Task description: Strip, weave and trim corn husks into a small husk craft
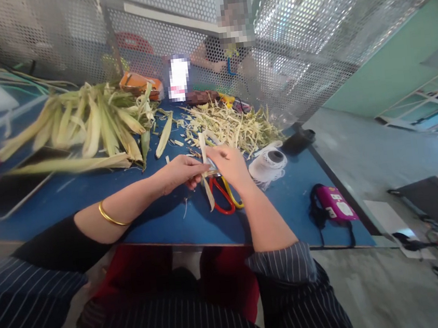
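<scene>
A narrow strip of pale corn husk (203,144) stands nearly upright between my hands, its lower end hanging over the table's front part. My left hand (181,174) pinches it at mid-length from the left, thumb and fingers together. From the right, my right hand (230,164) is curled closed against the same strip; its fingertips are partly hidden. Directly below lies a pair of scissors (229,204) with one red and one yellow handle loop, its blades mostly covered by my hand. A white spool of thread (268,166) stands beside my right wrist.
On the blue table (158,217) lie a pile of corn husks (93,125), a heap of shredded husk (234,126), a dark tablet (13,180) and a purple box (338,203). A lit phone (178,77) stands before a perforated metal screen (291,31); a person sits behind it.
</scene>
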`<action>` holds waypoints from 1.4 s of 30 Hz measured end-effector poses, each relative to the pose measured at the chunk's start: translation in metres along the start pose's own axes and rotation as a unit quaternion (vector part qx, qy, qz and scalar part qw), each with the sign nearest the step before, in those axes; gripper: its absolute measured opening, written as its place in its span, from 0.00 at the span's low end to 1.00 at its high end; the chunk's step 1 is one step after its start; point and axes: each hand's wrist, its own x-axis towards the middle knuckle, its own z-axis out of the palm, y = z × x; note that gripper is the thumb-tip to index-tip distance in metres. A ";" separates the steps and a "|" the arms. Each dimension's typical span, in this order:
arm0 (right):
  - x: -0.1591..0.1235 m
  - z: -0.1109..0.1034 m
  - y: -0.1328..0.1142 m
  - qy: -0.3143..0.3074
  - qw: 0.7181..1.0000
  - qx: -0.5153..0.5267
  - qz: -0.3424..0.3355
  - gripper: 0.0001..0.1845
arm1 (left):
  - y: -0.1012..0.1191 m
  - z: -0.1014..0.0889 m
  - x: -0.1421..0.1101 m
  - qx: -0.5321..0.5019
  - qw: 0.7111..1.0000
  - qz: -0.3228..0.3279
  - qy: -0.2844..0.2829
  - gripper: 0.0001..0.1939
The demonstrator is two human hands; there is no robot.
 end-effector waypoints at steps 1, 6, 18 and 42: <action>-0.001 0.002 -0.002 -0.050 0.997 0.045 0.030 0.20 | 0.000 0.000 0.000 0.011 1.000 0.004 -0.004 0.17; -0.006 0.017 -0.002 -0.010 0.979 0.189 0.072 0.15 | 0.001 0.001 -0.002 0.052 0.998 0.024 -0.025 0.18; -0.005 -0.004 -0.008 0.207 0.974 -0.014 -0.087 0.12 | 0.000 -0.001 0.002 -0.113 0.993 -0.007 0.043 0.11; -0.019 0.026 -0.017 -0.050 0.973 -0.169 -0.148 0.17 | 0.005 -0.004 0.011 -0.307 0.937 0.009 0.166 0.03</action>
